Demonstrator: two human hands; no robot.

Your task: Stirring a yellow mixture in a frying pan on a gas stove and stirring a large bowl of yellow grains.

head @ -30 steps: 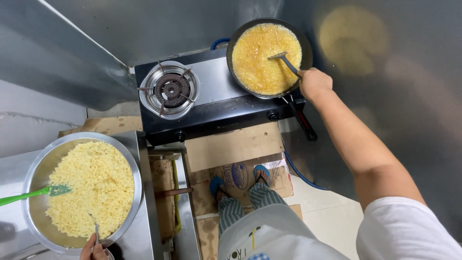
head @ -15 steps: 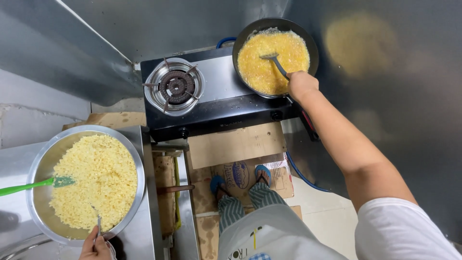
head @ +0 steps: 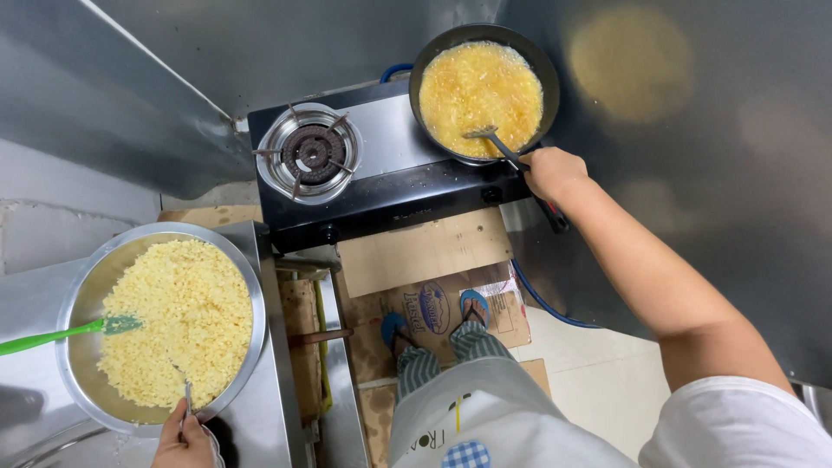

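R hand (head: 551, 172): closed round handle of metal spatula (head: 494, 141); blade end rests in yellow mix.
Frying pan (head: 482, 91): dark, round, on R burner of black 2-burner gas stove (head: 381, 178); holds yellow, wet-looking food.
L burner (head: 312, 152): bare, silver ring.
L hand (head: 185, 442): bottom edge of view, gripping a thin metal utensil (head: 187, 397) at bowl rim.
Steel bowl (head: 82, 295): on steel counter, w/ yellow crumbly food.
Green spatula (head: 61, 333): lies in bowl, handle over L rim.
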